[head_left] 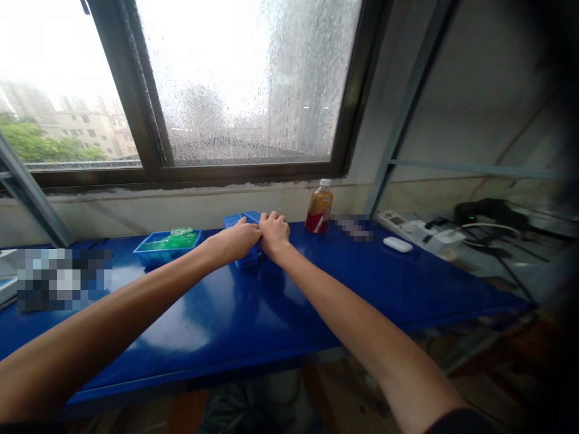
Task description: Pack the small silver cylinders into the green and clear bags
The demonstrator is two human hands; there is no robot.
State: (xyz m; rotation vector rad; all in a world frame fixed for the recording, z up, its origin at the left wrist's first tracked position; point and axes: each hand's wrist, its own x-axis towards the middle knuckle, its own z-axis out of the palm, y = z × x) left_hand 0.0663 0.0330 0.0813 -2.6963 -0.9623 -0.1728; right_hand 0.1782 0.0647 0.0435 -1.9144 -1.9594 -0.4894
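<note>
Both arms reach forward across the blue table to a blue plastic bin [245,263] near the wall. My left hand [237,237] is closed on its near left part, thumb up. My right hand [274,232] curls its fingers over the right side, right against the left hand. The hands hide much of the bin, and blue edges show behind and below them. Whether it is one bin or two pressed together, I cannot tell. To the left stands another blue bin [151,258] with a green bag [174,241] of clear-looking plastic in it.
On the blue table [289,313], a bottle [319,208] of amber drink stands to the right, with a white oval case [397,244] beyond it. Power strips, plugs and cables [446,241] crowd the far right. Blurred-out items lie at left. A wet window [253,84] rises behind.
</note>
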